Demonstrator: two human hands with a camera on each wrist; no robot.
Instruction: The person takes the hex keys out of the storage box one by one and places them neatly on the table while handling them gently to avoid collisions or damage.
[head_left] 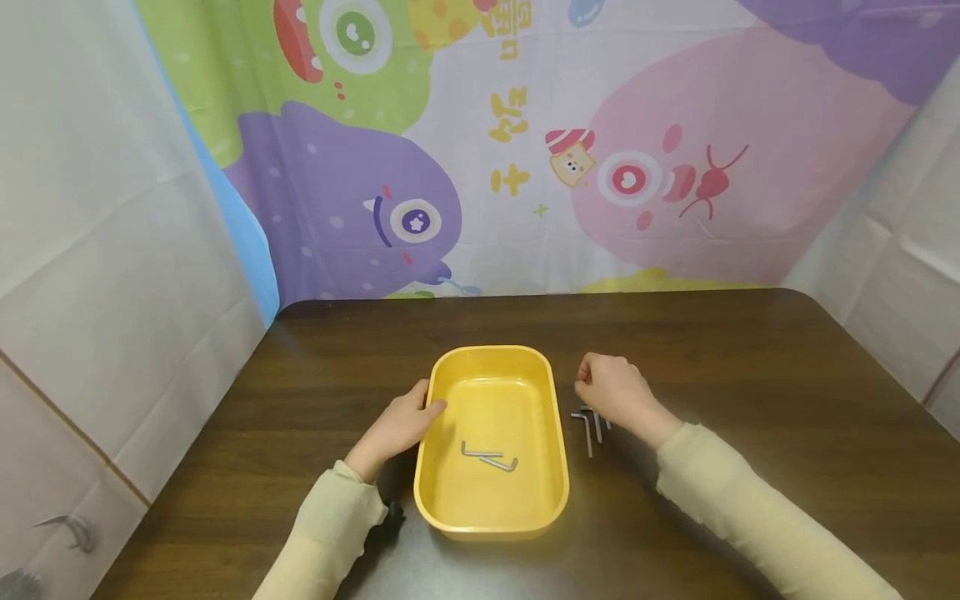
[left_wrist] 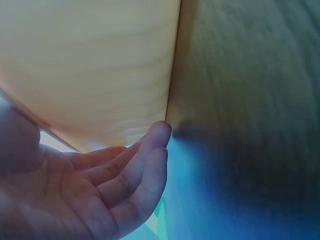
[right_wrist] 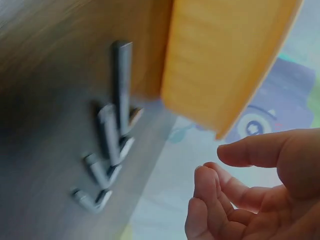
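My left hand (head_left: 401,422) holds the left side of a yellow plastic tray (head_left: 491,504), thumb over the rim. Below the rim in the left wrist view, the fingers (left_wrist: 155,135) lie along the tray's outer wall. Inside the tray are two grey L-shaped hex keys (head_left: 483,454), one touching the other. To the right of the tray, several more hex keys (head_left: 588,440) lie side by side on the table. Just above them hovers my right hand (head_left: 617,390). In the right wrist view its thumb and loosely bent fingers stand apart, with nothing between them.
The dark wood table (head_left: 337,358) has a rounded far edge. Behind it hangs a cloth (head_left: 517,242) with cartoon monsters. Pale cloth walls (head_left: 112,233) flank both sides. A small dark object (head_left: 393,512) sits by the left cuff.
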